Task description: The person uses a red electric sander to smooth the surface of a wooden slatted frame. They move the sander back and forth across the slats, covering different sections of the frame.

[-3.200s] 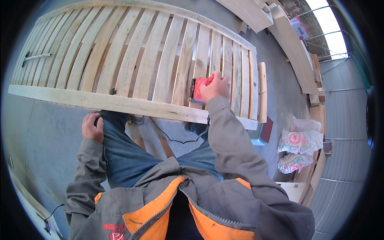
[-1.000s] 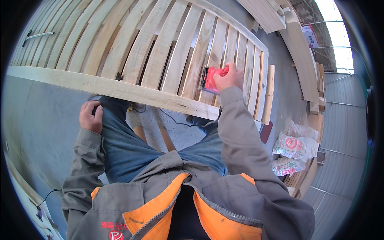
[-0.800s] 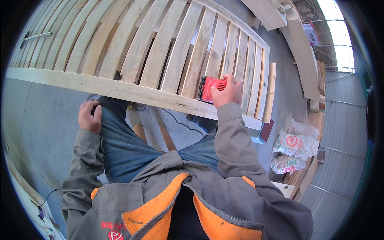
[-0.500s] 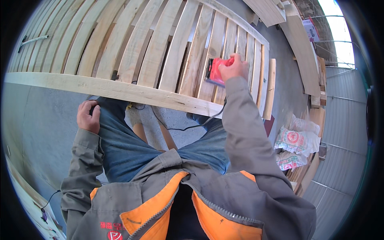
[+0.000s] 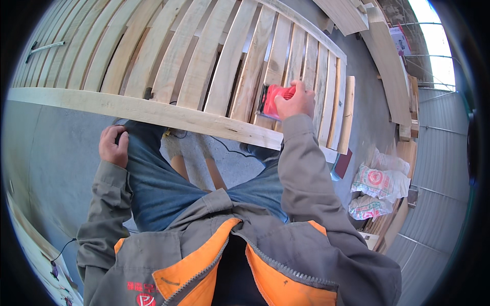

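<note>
A red power sander (image 5: 272, 101) sits flat on the pale slats near the right end of a slatted wooden frame (image 5: 204, 121). My right hand (image 5: 297, 101) is closed round the sander's body from the right. Its dark cord (image 5: 232, 149) hangs below the frame's near rail, partly hidden by the wood and my arm. On my left knee lies my left hand (image 5: 114, 146), fingers loosely bent and thumb apart, with no tool visible in it. A dark patch shows between thumb and fingers; I cannot tell what it is.
Wide boards (image 5: 385, 66) lie along the far right. Printed white sacks (image 5: 376, 181) rest on lumber by the corrugated wall (image 5: 439, 168). A small dark piece (image 5: 148, 94) is at the near rail, and a light rod (image 5: 47, 47) lies across the far-left slats. My legs are beneath the frame.
My right hand and the sander have moved slightly toward me along the slats. The cord under the rail has shifted. My left hand stays on the knee.
</note>
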Available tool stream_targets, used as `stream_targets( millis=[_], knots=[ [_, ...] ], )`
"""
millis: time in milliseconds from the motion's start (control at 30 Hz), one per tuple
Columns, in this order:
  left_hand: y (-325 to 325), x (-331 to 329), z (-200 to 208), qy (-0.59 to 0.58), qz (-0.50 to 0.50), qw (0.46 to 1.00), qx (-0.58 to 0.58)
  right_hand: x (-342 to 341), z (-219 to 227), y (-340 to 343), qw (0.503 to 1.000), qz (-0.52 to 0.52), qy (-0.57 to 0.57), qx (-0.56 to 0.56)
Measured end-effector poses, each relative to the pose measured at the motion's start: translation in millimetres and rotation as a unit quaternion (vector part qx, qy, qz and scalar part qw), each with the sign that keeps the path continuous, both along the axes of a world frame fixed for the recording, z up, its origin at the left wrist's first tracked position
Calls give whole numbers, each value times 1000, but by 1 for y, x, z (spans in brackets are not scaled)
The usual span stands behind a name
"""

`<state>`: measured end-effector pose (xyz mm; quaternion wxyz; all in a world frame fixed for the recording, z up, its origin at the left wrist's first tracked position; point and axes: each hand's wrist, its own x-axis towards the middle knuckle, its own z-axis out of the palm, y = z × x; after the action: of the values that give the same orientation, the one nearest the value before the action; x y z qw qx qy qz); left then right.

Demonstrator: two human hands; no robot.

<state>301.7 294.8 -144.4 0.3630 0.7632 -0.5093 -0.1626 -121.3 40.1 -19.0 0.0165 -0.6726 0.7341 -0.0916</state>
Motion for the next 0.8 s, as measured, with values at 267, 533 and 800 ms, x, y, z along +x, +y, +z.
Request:
stream_targets(
  millis=[267, 533, 800],
  knots=[
    [-4, 0, 1, 10, -9, 1000, -12, -12, -3, 1, 1000, 17, -8, -17],
    [-4, 0, 5, 13, -13, 1000, 7, 9, 11, -79, 1000, -7, 23, 9],
    [-6, -3, 2, 7, -8, 1000, -2, 2, 10, -84, 999, -20, 41, 11]
  ],
)
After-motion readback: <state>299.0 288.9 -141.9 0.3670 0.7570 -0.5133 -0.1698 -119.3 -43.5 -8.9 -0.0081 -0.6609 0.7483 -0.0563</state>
